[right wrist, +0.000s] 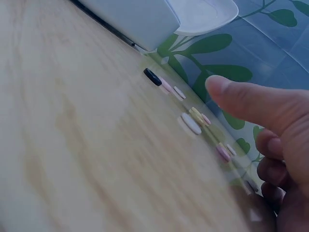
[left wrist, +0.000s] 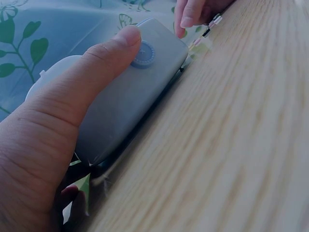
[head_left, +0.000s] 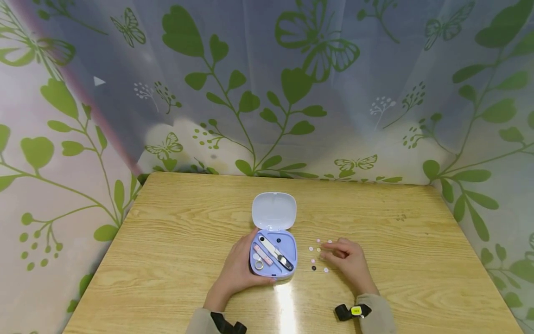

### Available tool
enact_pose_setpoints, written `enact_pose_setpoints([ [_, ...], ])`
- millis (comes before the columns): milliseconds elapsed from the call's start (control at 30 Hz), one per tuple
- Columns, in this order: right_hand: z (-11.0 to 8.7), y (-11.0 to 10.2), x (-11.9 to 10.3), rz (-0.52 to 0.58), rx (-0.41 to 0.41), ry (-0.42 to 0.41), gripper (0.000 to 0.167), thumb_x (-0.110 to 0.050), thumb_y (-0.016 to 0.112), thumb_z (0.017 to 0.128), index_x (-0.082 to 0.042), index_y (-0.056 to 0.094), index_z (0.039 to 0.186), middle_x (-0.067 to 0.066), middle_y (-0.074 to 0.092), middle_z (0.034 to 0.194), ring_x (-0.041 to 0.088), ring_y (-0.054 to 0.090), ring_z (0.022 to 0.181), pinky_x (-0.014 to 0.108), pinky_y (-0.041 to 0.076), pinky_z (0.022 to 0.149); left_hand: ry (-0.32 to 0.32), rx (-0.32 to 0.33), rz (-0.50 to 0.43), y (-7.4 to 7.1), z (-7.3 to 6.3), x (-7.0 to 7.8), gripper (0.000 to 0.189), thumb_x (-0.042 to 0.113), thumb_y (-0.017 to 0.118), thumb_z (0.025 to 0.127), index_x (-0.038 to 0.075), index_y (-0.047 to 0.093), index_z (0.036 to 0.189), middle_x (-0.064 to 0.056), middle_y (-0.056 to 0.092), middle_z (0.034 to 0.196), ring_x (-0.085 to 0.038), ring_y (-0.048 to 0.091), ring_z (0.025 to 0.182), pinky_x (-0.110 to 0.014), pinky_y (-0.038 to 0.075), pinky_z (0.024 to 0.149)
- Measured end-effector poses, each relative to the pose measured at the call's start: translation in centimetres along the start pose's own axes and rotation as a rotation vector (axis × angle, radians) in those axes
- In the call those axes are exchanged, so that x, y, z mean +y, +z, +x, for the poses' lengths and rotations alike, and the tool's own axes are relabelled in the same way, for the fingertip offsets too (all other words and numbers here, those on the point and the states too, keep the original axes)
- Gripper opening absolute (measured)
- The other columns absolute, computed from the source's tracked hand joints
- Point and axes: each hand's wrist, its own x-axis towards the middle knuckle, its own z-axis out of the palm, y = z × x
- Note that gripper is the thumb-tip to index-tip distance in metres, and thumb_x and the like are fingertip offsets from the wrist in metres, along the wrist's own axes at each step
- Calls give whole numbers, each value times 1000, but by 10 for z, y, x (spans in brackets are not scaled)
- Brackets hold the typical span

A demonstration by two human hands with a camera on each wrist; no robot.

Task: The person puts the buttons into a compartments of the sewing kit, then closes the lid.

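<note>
My left hand point(head_left: 237, 268) grips a lavender sewing box point(head_left: 292, 245) from its left side, the thumb along the front edge. In the left wrist view that thumb presses beside a round blue emblem point(left wrist: 144, 54) on the box wall. The white lid point(head_left: 274, 211) stands open at the back. Inside lie a slim white-and-black tool point(head_left: 273, 250), a pink patterned piece point(head_left: 263, 255), a ring-shaped item point(head_left: 259, 264) and a black button point(head_left: 278, 240). My right hand point(head_left: 348, 260) hovers by several loose buttons, thumb and index finger apart; a black button point(right wrist: 152, 77) and a white button point(right wrist: 191, 123) lie nearby.
The wooden table point(head_left: 175, 218) extends around the box and buttons. Behind it hangs a curtain point(head_left: 233, 139) with green leaves and butterflies. A faint dark mark point(head_left: 401, 217) shows on the tabletop at the right.
</note>
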Motion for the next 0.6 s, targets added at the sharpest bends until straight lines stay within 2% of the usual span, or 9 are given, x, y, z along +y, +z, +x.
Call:
enact_pose_setpoints([
  [67,0,0,-3,-13,-14,-26,24,5,85,70,-1,79,93,7,33,58,8,30,56,28,28,50,3,2,1,0,0,0,135,66,89,51,21,21,159,-4,45,149,-26,41,136,-53,29,114],
  [200,0,-1,-22,-44,-28,-71,21,9,82,71,5,77,91,13,33,58,11,30,56,28,28,49,4,5,3,0,0,0,135,67,88,52,21,21,159,-4,45,149,-26,41,137,-53,29,114],
  [367,0,1,-37,-119,-17,-94,19,10,82,71,7,76,89,12,34,57,15,31,56,28,29,50,-13,-5,-7,-1,1,0,135,69,87,52,24,20,159,-2,44,150,-25,39,138,-52,27,115],
  [600,2,8,-6,-173,37,-71,20,3,87,69,-4,79,86,4,36,56,5,30,57,22,28,49,-13,-7,-5,-1,0,0,134,69,86,52,24,19,159,-2,43,151,-26,39,138,-53,27,115],
])
